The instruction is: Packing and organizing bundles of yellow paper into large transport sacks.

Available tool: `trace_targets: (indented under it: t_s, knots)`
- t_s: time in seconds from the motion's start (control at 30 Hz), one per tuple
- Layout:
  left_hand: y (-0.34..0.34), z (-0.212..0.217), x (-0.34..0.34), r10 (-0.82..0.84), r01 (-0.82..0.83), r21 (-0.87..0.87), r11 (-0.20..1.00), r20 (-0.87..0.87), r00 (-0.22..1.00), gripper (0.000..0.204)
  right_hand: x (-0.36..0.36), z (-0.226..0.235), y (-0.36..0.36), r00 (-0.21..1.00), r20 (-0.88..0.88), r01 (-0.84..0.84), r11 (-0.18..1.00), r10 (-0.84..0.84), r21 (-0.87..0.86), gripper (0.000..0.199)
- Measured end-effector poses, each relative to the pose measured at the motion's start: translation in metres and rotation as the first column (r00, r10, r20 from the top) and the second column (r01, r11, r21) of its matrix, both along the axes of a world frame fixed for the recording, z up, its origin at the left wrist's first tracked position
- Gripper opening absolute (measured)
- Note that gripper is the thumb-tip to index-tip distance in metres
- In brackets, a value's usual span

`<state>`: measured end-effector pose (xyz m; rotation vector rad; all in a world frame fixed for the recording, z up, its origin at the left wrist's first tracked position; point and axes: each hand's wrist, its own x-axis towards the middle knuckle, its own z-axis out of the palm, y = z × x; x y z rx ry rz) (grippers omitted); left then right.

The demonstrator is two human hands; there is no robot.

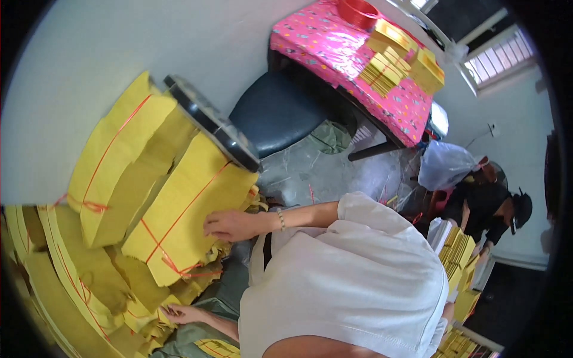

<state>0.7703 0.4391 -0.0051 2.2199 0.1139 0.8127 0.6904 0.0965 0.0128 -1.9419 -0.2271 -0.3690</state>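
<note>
Resting on the broad face of the tied yellow bundle (194, 194), near its side toward the body, the right hand (225, 226) keeps its fingers loosely bent and only slightly apart, touching the surface rather than closing around it. Below the bundle, the left hand (182, 314) has its fingers partly curled beside ragged-edged yellow sheets (138, 316); whether they pinch any of these I cannot tell. The right forearm runs almost straight toward the bundle, palm down, with a beaded bracelet (280, 219) at the wrist and a wide white sleeve (367, 215) behind it. The left forearm reaches in lower than the bundle, its rear part covered by the white shirt (334, 286). Red cord (159, 246) crosses the bundle, which leans next to another tied yellow stack (116, 149) on its far side from the body. A dark, thick-edged object (209, 122) just above the bundle is hard to identify, and the lower-left piles beyond the bundle sink into the dark fisheye rim
</note>
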Motion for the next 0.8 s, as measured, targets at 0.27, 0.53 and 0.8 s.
trace_targets:
  t_s: [0.27, 0.53, 0.8]
  knots:
    - [-0.242, 0.059, 0.039, -0.730, 0.727, -0.085, 0.681, -0.156, 0.666, 0.027, -0.072, 0.010, -0.138, 0.871, 0.021, 0.492, 0.869, -0.492, -0.050, 0.017]
    - [-0.444, 0.073, -0.015, -0.973, 0.949, -0.271, 0.163, -0.204, 0.109, 0.024, -0.178, -0.012, -0.260, 0.538, -0.125, 0.832, 0.549, -0.834, -0.082, 0.015]
    - [-0.662, 0.060, -0.116, -0.910, 0.913, -0.392, -0.116, -0.326, -0.256, 0.024, -0.295, -0.047, -0.447, 0.223, -0.220, 0.975, 0.218, -0.950, 0.050, 0.013]
